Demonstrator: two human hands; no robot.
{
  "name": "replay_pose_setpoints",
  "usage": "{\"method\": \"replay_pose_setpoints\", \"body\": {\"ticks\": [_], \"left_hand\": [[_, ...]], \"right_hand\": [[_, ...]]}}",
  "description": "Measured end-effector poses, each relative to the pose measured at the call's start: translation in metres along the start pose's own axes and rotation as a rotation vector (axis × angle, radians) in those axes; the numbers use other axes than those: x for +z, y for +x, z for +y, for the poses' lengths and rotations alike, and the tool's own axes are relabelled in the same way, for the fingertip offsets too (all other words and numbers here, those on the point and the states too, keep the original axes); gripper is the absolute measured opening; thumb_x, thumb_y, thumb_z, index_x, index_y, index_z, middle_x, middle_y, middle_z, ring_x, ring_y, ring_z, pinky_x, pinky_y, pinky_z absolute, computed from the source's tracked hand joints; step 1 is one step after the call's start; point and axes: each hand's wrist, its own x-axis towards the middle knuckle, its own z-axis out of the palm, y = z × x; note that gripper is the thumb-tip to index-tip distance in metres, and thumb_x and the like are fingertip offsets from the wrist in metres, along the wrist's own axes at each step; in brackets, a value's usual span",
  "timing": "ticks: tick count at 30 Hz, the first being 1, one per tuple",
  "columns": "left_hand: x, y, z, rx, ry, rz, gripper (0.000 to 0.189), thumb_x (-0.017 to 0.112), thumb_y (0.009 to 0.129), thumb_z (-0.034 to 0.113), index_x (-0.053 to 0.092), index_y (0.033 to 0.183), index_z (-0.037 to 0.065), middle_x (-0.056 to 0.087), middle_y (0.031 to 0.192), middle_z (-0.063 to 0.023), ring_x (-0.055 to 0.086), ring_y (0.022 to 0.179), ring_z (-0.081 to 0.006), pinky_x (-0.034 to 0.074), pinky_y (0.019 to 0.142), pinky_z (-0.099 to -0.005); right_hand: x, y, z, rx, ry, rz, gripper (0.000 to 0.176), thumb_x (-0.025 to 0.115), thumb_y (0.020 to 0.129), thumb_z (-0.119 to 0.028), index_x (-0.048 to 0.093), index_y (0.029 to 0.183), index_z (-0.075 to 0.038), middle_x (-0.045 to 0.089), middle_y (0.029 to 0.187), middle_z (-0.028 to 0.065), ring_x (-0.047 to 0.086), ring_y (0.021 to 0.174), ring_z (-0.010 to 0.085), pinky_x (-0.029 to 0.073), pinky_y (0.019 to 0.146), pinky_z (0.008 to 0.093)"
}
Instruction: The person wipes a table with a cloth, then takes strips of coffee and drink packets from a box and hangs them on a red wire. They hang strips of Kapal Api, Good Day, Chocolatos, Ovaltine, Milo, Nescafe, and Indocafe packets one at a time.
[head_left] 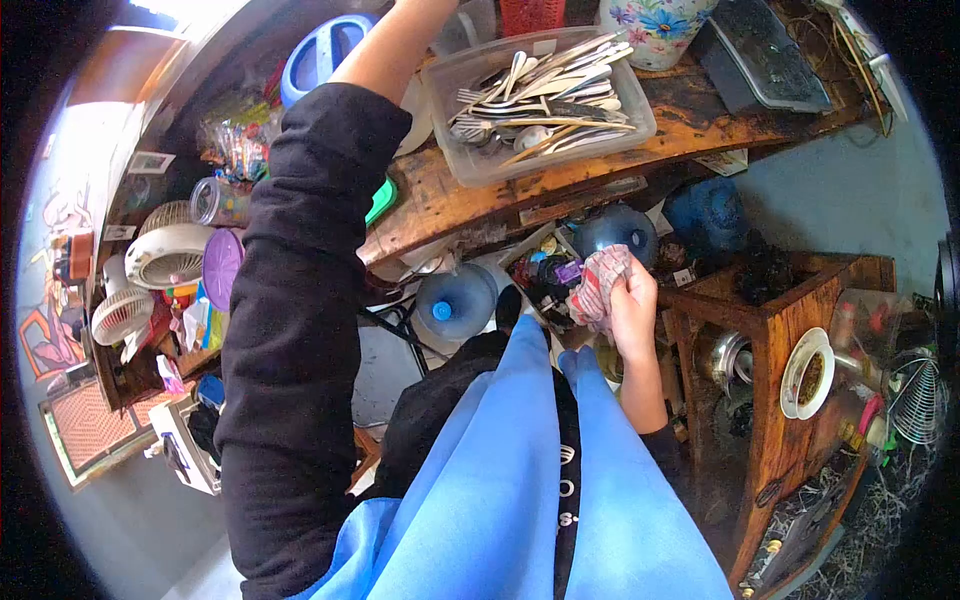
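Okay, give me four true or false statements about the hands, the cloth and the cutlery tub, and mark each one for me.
1. The right hand grips a crumpled cloth. True.
2. The tub holds only cups. False: it holds a heap of cutlery.
3. The left hand shows inside the tub. False: it is out of the frame; the left forearm runs up to the top edge.
4. A flowered container stands beside the tub. True.
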Motion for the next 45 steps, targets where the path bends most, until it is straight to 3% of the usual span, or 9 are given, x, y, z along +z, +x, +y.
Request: {"method": "replay_pose_setpoints", "body": {"ticks": [5, 9, 13, 17, 19, 21, 25, 35, 45], "left_hand": [[-0.074, -0.147, 0.016, 0.305, -0.754, 0.747, 0.019, 0.053, 0.070, 0.000, 0.053, 0.089, 0.004, 0.053, 0.090, -0.0087, 0.052, 0.082, -0.0218, 0.039, 0.080, -0.0389], [-0.031, -0.305, 0.048, 0.528, -1.803, -0.047, 0.038, 0.055, 0.080, 0.027, 0.047, 0.110, 0.004, 0.045, 0.112, -0.0116, 0.039, 0.110, -0.0221, 0.029, 0.094, -0.0343], [0.023, -0.412, 0.057, -0.231, -2.353, -0.708, 0.030, 0.058, 0.080, 0.024, 0.050, 0.100, 0.004, 0.052, 0.092, -0.0011, 0.046, 0.086, -0.0083, 0.039, 0.075, -0.0255], [0.043, -0.456, 0.034, -0.474, -2.248, -0.394, 0.013, 0.055, 0.082, 0.013, 0.045, 0.076, 0.006, 0.049, 0.081, 0.0023, 0.044, 0.077, -0.0048, 0.039, 0.067, -0.0208], [0.035, -0.478, 0.021, -0.591, -2.164, -0.286, 0.014, 0.052, 0.084, 0.013, 0.042, 0.077, 0.006, 0.046, 0.081, 0.0009, 0.044, 0.078, -0.0061, 0.037, 0.071, -0.0213], [0.036, -0.507, 0.008, -0.528, -1.513, -0.102, 0.017, 0.051, 0.084, 0.015, 0.041, 0.078, 0.004, 0.045, 0.085, -0.0047, 0.043, 0.083, -0.0094, 0.037, 0.074, -0.0242], [0.015, -0.554, -0.010, -0.925, -1.866, -0.036, 0.019, 0.051, 0.085, 0.017, 0.041, 0.078, 0.003, 0.048, 0.078, -0.0049, 0.045, 0.073, -0.0095, 0.038, 0.065, -0.0243], [0.104, -0.641, -0.099, -1.051, -1.646, -0.006, 0.017, 0.059, 0.075, 0.003, 0.046, 0.084, 0.004, 0.054, 0.064, -0.0007, 0.054, 0.057, -0.0081, 0.044, 0.048, -0.0245], [0.177, -0.687, -0.240, -0.777, -0.559, -0.035, 0.016, 0.059, 0.076, 0.019, 0.063, 0.085, 0.007, 0.059, 0.073, -0.0100, 0.058, 0.066, -0.0192, 0.046, 0.061, -0.0292]], "right_hand": [[0.010, -0.029, -0.006, -0.060, 0.557, -0.183, 0.041, 0.029, 0.088, -0.026, 0.043, 0.115, 0.001, 0.048, 0.116, 0.0128, 0.047, 0.107, 0.0234, 0.034, 0.093, 0.0354], [0.011, -0.033, 0.026, 0.166, 1.064, -0.353, 0.045, 0.028, 0.084, -0.032, 0.044, 0.114, -0.002, 0.050, 0.113, 0.0114, 0.052, 0.098, 0.0285, 0.043, 0.084, 0.0447], [0.033, -0.039, 0.014, 0.303, 0.775, -0.530, 0.059, 0.025, 0.082, -0.040, 0.044, 0.114, 0.006, 0.051, 0.113, 0.0171, 0.049, 0.105, 0.0257, 0.034, 0.093, 0.0374], [0.053, -0.033, 0.039, 0.287, 0.591, -0.684, 0.067, 0.045, 0.080, -0.045, 0.032, 0.123, 0.005, 0.044, 0.120, 0.0164, 0.050, 0.102, 0.0228, 0.036, 0.091, 0.0320], [0.078, -0.035, 0.046, 0.102, 0.008, -0.711, 0.055, 0.062, 0.067, -0.005, 0.041, 0.118, -0.004, 0.051, 0.107, 0.0113, 0.054, 0.084, 0.0146, 0.043, 0.076, 0.0255], [0.104, -0.028, 0.077, -0.203, -0.497, -0.657, 0.040, 0.056, 0.064, 0.000, 0.053, 0.103, -0.004, 0.056, 0.095, 0.0103, 0.056, 0.072, 0.0158, 0.045, 0.067, 0.0265], [0.151, -0.032, 0.105, -0.870, -0.768, -0.581, 0.023, 0.049, 0.065, 0.001, 0.058, 0.087, -0.003, 0.056, 0.087, 0.0123, 0.055, 0.072, 0.0301, 0.046, 0.064, 0.0344], [0.215, -0.018, 0.130, -0.618, -1.106, -0.791, 0.012, 0.065, 0.064, -0.015, 0.063, 0.074, -0.010, 0.055, 0.072, 0.0115, 0.056, 0.070, 0.0295, 0.045, 0.060, 0.0372], [0.348, 0.003, 0.197, -0.013, -0.342, -0.872, 0.016, 0.061, 0.076, -0.020, 0.060, 0.080, -0.005, 0.056, 0.071, 0.0000, 0.052, 0.065, 0.0101, 0.040, 0.058, 0.0245]]}}
